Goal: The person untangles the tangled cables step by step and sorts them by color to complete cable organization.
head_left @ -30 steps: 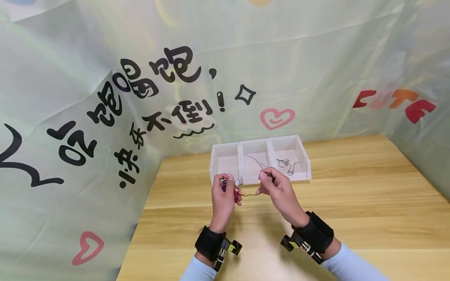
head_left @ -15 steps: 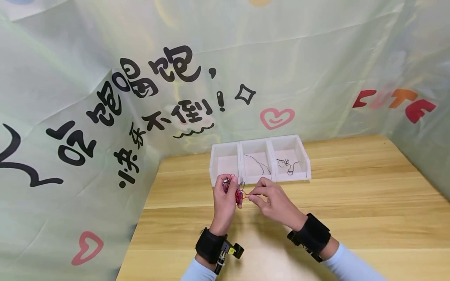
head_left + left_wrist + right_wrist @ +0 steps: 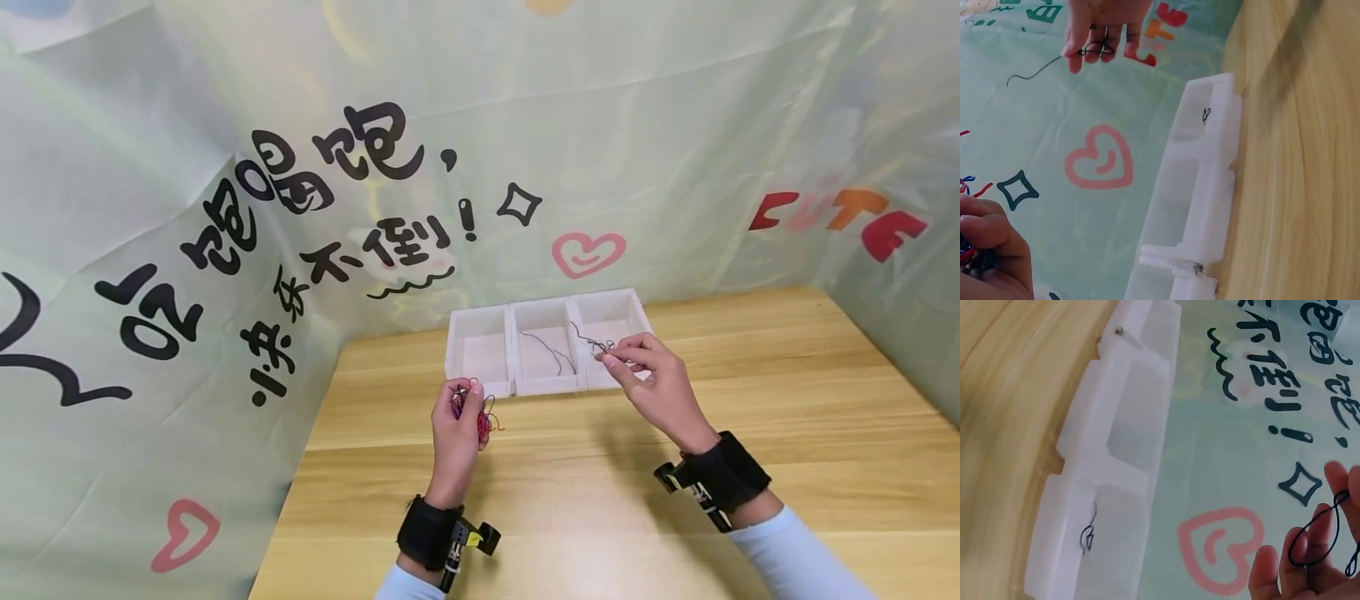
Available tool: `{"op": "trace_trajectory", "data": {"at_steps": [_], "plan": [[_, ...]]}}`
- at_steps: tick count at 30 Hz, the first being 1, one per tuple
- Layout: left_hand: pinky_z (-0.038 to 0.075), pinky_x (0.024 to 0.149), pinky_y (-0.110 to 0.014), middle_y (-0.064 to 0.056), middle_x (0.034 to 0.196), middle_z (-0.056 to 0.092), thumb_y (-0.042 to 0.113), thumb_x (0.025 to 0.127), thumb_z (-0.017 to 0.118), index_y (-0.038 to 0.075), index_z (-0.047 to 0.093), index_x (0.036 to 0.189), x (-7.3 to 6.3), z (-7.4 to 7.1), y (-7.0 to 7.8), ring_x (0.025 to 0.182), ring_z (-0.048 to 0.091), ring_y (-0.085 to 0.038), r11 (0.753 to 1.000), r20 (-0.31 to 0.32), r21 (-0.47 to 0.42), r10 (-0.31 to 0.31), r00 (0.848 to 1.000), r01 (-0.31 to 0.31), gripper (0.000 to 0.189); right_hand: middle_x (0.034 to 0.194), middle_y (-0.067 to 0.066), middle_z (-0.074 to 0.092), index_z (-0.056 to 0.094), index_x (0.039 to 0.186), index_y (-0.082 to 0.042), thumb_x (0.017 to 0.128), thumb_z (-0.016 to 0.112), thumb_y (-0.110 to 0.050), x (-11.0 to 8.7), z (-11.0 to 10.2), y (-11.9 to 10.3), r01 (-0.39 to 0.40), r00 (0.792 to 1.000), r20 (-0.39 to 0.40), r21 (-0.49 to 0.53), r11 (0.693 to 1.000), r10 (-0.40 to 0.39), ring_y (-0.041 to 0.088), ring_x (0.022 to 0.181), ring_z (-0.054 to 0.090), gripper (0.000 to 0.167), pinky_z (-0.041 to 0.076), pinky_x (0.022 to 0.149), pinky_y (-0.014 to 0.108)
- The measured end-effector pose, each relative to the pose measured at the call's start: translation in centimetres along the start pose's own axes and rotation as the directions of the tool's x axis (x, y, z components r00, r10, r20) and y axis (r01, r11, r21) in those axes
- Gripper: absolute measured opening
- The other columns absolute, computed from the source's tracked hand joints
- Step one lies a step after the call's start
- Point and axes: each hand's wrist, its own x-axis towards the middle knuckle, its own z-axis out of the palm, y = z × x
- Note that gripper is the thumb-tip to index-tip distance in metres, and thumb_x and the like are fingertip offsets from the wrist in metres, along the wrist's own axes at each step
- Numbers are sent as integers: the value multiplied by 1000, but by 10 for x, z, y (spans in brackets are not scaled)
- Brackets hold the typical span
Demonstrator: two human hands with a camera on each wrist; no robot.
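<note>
The person's left hand [image 3: 459, 425] held a small tangle of coloured strings [image 3: 482, 423], its grip curled round the bundle, in which red, blue and dark strands showed; a few loose ends and a loop stuck out on the side toward the right hand [image 3: 663, 392]. That right hand had a black string [image 3: 587, 337] pinched in its grip, over the right compartment of a white tray [image 3: 547, 386]; one end trailed out to the left, and a loop hung in front of the other fingers. In the tray's middle compartment lay thin dark strands [image 3: 553, 352], and in the right compartment, a small dark curl of string [image 3: 1087, 534]. The left hand was just in front of the left compartment. The tray stood on a wood-grain surface [image 3: 825, 417], near a pale green cloth [image 3: 712, 125] bearing black characters and a pink heart. Both wrists wore black straps [image 3: 427, 533], with light blue sleeves [image 3: 798, 554] below.
</note>
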Motion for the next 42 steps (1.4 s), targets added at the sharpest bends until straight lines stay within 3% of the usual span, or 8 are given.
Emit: {"op": "trace_trajectory", "data": {"at_steps": [5, 12, 21, 25, 30, 42], "plan": [[34, 41, -21, -4, 70, 52, 28, 101, 64, 4, 54, 109, -3, 2, -2, 51, 44, -11, 1000, 18, -6, -10, 1000, 10, 27, 88, 6, 70, 78, 98, -1, 93, 74, -8, 11, -4, 13, -58, 998, -25, -51, 997, 57, 5, 75, 57, 10, 44, 66, 13], [37, 43, -21, -3, 72, 51, 23, 101, 65, 0, 55, 108, -8, 4, -5, 53, 48, -12, 999, 76, -14, -28, 997, 29, 25, 88, 14, 74, 77, 103, 2, 95, 72, -20, 33, -9, 36, -180, 983, 9, -154, 972, 183, 16, 77, 64, 23, 46, 65, 14], [38, 44, -20, -3, 72, 50, 22, 101, 64, 0, 55, 106, -11, 5, -9, 53, 49, -12, 998, 108, 31, -64, 992, 61, 25, 93, 17, 73, 74, 106, 4, 97, 69, -20, 43, -11, 57, -230, 956, 126, -232, 945, 264, 31, 83, 67, 26, 52, 71, 40], [38, 44, -21, -3, 73, 51, 22, 101, 65, -1, 56, 106, -11, 6, -9, 52, 46, -11, 997, 117, 48, -71, 991, 65, 25, 106, 26, 69, 68, 119, 9, 101, 64, -28, 42, -11, 62, -257, 942, 148, -257, 932, 301, 41, 95, 65, 41, 52, 80, 51], [38, 44, -21, -3, 72, 50, 24, 101, 65, 1, 56, 106, -11, 7, -10, 51, 44, -11, 996, 129, 63, -77, 989, 69, 25, 131, 35, 55, 52, 137, 13, 104, 56, -37, 42, -9, 62, -283, 938, 127, -251, 926, 322, 51, 123, 50, 60, 42, 98, 63], [38, 45, -22, -3, 74, 52, 25, 101, 65, 1, 58, 108, -10, 6, -7, 51, 44, -11, 997, 154, 60, -66, 986, 58, 26, 106, 19, 69, 67, 123, 3, 103, 59, -31, 41, -5, 49, -218, 962, 120, -203, 955, 245, 33, 99, 63, 41, 45, 84, 44]]}}
